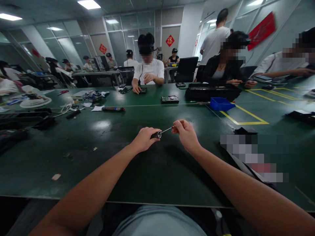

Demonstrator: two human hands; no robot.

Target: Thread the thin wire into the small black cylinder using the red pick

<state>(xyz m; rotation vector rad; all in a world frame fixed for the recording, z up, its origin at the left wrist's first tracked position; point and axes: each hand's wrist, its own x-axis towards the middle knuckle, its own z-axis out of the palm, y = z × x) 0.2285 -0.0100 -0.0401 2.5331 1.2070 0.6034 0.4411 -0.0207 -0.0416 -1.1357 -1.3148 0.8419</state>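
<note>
In mid-frame the left hand (145,139) grips a dark cylinder (156,134), the right hand (185,133) pinches a thin rod (166,130) reaching its end; work seems underway, neither piece set down

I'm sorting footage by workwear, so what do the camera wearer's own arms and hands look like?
The left grip and right grip are ungloved human hands. The left forearm and right forearm are bare, with no sleeve, watch, bracelet or cable visible. Rings are too small to tell.
</note>
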